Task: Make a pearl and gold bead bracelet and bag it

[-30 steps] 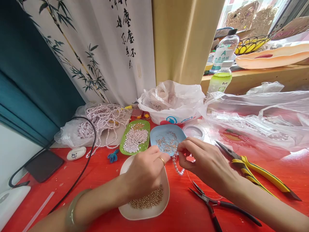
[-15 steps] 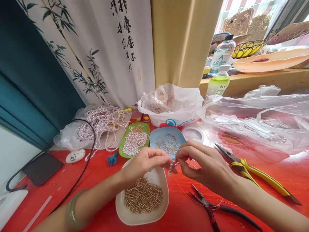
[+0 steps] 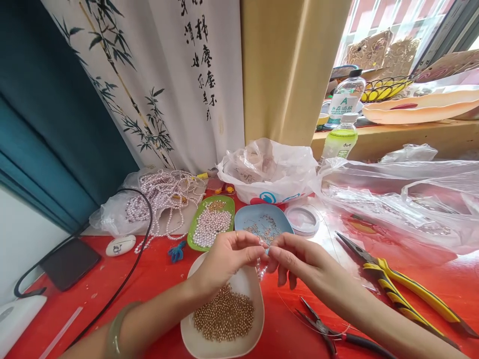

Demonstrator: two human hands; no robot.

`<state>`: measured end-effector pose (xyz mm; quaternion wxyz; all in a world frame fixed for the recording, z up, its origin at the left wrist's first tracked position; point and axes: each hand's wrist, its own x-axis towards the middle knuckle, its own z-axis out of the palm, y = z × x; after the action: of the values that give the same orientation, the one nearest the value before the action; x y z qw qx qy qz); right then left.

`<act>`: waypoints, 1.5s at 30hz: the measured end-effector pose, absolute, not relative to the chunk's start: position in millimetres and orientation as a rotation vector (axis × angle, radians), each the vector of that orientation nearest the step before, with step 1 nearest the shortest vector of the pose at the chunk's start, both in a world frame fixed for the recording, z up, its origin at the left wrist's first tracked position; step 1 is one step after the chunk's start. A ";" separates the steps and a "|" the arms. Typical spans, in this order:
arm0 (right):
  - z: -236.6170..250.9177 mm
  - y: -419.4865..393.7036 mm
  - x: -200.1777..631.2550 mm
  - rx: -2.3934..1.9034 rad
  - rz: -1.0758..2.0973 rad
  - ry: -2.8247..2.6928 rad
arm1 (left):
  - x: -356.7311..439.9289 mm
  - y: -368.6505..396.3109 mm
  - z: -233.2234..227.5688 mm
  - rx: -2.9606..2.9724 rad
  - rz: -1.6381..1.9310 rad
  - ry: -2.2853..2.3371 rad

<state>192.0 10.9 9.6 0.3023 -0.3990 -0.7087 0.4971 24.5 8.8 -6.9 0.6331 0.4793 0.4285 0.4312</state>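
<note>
My left hand (image 3: 234, 254) is pinched on a short strand of pinkish-white beads (image 3: 261, 269), which hangs just below the fingertips. Close against it, my right hand (image 3: 299, 257) is also pinched, thumb to forefinger; the thin line or bead end between its fingertips is too small to make out. Below the left hand stands a white tray (image 3: 185, 319) of gold beads (image 3: 224, 314). Behind the hands are a blue tray (image 3: 243, 212) with small metal pins and a green tray (image 3: 191, 234) with pink, white and gold beads.
Black-handled pliers (image 3: 322, 326) and yellow-handled pliers (image 3: 396, 289) lie at the right. Bead strands (image 3: 160, 194) pile up at the back left, near a black cable (image 3: 145, 219). Plastic bags (image 3: 267, 169) and a clear spool (image 3: 302, 220) stand behind.
My right hand has turned, its fingers now pointing to the left hand with the lower ones loosely curled. My left thumb has come forward over the beads. The view has tilted up slightly.
</note>
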 end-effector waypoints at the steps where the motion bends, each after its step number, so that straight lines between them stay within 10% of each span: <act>1: 7.4 11.5 190.5 -1.028 1.463 -1.788 | 24.9 8.7 -7.0 1.090 1.007 0.996; 7: -2.5 16.0 187.8 -0.965 1.772 -1.459 | 25.7 8.0 -8.0 1.063 1.034 1.027; 45: 1.5 -7.4 179.9 -1.074 1.359 -1.850 | 36.5 -14.4 -2.3 0.837 1.113 1.036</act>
<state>179.9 -7.4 1.5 0.2990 -0.4044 -0.6966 0.5117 36.5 -14.4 -2.3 0.6463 0.3680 0.4555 0.4893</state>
